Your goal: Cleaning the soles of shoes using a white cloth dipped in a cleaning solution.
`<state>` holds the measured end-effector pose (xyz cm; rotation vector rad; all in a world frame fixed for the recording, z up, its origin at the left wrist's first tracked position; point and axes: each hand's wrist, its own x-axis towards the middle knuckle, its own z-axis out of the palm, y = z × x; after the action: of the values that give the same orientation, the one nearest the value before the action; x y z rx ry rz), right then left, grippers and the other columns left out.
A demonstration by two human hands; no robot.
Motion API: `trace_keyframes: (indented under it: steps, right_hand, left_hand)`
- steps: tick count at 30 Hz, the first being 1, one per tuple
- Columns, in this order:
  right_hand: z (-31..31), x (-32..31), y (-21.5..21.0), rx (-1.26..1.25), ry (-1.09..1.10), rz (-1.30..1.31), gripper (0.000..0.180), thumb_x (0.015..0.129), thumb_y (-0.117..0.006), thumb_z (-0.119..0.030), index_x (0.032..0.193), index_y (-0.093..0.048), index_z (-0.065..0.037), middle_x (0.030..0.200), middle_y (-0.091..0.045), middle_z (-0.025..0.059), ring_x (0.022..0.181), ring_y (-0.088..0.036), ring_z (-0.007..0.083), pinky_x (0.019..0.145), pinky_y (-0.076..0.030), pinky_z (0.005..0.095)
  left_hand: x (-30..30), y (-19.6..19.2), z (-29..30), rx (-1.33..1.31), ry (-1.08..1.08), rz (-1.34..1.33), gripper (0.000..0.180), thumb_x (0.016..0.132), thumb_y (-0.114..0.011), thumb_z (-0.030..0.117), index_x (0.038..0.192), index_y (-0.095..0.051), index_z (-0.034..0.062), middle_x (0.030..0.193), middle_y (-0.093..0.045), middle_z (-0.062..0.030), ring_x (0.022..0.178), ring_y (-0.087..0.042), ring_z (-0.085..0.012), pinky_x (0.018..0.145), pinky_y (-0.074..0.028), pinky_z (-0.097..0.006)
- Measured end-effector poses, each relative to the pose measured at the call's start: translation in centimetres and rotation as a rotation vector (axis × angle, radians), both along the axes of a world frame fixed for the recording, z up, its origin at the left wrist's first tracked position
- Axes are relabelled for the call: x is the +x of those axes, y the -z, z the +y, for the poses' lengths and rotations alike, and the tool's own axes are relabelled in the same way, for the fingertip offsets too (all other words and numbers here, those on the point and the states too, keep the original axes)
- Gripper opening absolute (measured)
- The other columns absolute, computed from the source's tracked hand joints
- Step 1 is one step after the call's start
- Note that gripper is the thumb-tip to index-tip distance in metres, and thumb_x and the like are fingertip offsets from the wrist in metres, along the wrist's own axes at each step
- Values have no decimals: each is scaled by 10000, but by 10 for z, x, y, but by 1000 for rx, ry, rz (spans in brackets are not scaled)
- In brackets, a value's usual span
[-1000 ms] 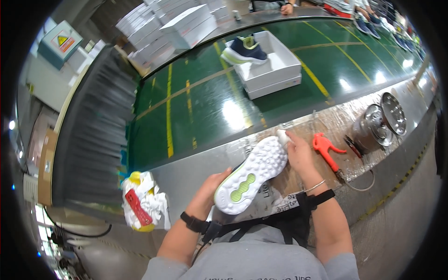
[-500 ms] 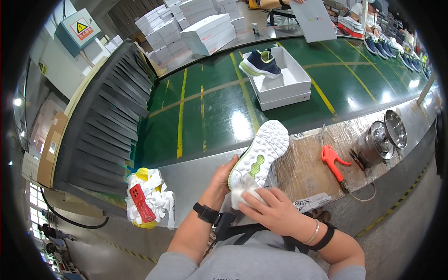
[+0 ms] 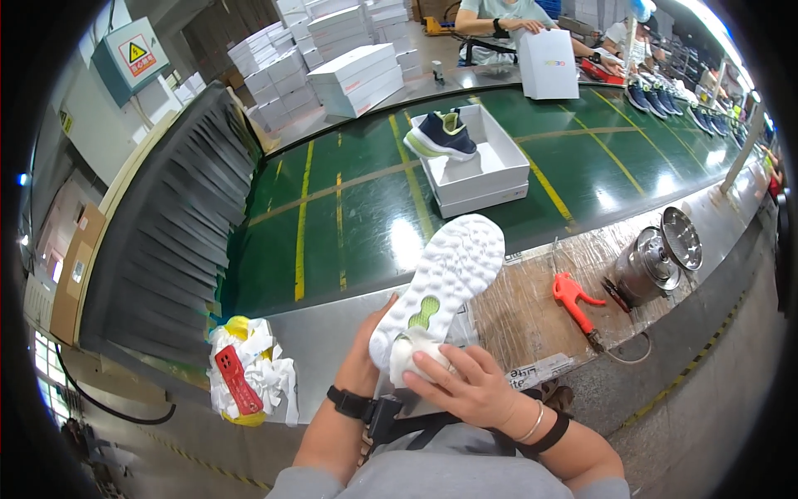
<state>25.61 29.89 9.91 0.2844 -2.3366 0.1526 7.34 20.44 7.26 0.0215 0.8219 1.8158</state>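
Before me a sneaker (image 3: 453, 262) is held with its white, bumpy sole facing up and a lime-green patch at the midfoot. My left hand (image 3: 371, 337) grips it from the left side near the heel, its fingers mostly hidden behind the shoe. In my right hand (image 3: 465, 387) is a crumpled white cloth (image 3: 412, 353), pressed against the heel end of the sole. Farther off, a navy sneaker (image 3: 445, 135) with a lime and white sole rests tilted on the left rim of an open white shoebox (image 3: 486, 187).
The shoebox stands on a green conveyor belt (image 3: 357, 191). On the near ledge lie a red-orange air gun (image 3: 573, 299), a metal pot (image 3: 644, 270) and a heap of white scraps (image 3: 278, 374) with a red phone-shaped item (image 3: 237, 380). Across the belt, a person holds a white box (image 3: 549, 66).
The sole has turned to face me more fully, and the cloth stays at its heel. My view has shifted slightly. Across the belt, the person's white panel has changed angle, showing as a box.
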Motion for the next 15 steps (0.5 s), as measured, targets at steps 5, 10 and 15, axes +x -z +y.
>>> trace_keyframes:
  steps: [5, 10, 15]
  right_hand:
    - [60, -19, -4, -44, 328, -5, 424, 757, -536, -73, 1170, -569, -164, 1227, -522, 56, 1042, -465, 280, 831, -400, 386]
    - [99, -30, -19, -399, 466, 76, 431, 727, -548, -12, 1142, -578, -122, 1174, -535, 95, 988, -496, 309, 831, -416, 388]
    - [63, -49, -39, -318, 345, -42, 451, 708, -561, -36, 1153, -544, -105, 1188, -518, 117, 984, -518, 305, 815, -433, 370]
  left_hand:
    - [-2, 15, -29, -92, 85, 12, 411, 947, -435, 296, 1122, -530, -63, 1015, -627, -174, 849, -648, -236, 725, -549, -331]
    - [5, 20, -38, -124, 51, 41, 381, 954, -418, 261, 1140, -504, -59, 1055, -600, -184, 898, -632, -255, 757, -545, -359]
    - [-4, 25, -48, -77, 132, 86, 376, 952, -416, 232, 1204, -452, -44, 1134, -559, -194, 965, -606, -286, 810, -530, -390]
